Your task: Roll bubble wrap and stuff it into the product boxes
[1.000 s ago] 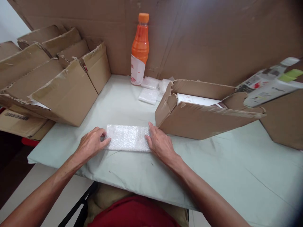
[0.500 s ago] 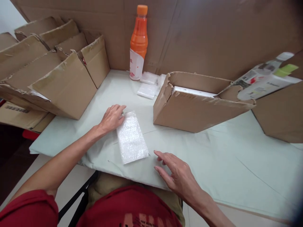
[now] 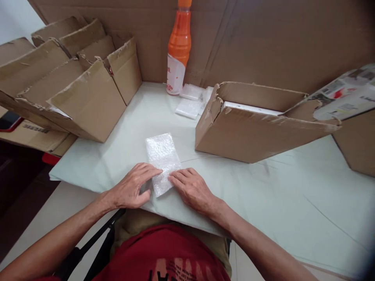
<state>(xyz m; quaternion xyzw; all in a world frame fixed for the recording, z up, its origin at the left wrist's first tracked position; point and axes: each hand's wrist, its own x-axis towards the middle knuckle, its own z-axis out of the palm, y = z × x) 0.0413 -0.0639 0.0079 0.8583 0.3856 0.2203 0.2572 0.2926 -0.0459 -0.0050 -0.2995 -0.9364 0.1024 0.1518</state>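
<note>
A clear bubble-wrap pouch [image 3: 163, 150] lies flat on the pale cloth-covered table [image 3: 234, 195] in front of me. My left hand [image 3: 134, 185] rests at its lower left, fingertips on the plastic and thumb spread away. On the other side, my right hand [image 3: 191, 187] lies with its fingertips on the pouch's lower right part. Both hands have their fingers stretched out, and neither grips the pouch. Whether anything is inside the pouch I cannot tell.
Open cardboard bins [image 3: 88, 97] stand at the left. An orange bottle [image 3: 178, 50] is at the back, beside several small bubble-wrap packets [image 3: 187, 108]. A cardboard box [image 3: 249, 136] holding something white stands to the right, with a tilted white bottle [image 3: 348, 97] behind it.
My left hand has come down from the pouch's top edge to its lower left. My right hand has moved left onto the pouch. The view has shifted slightly.
</note>
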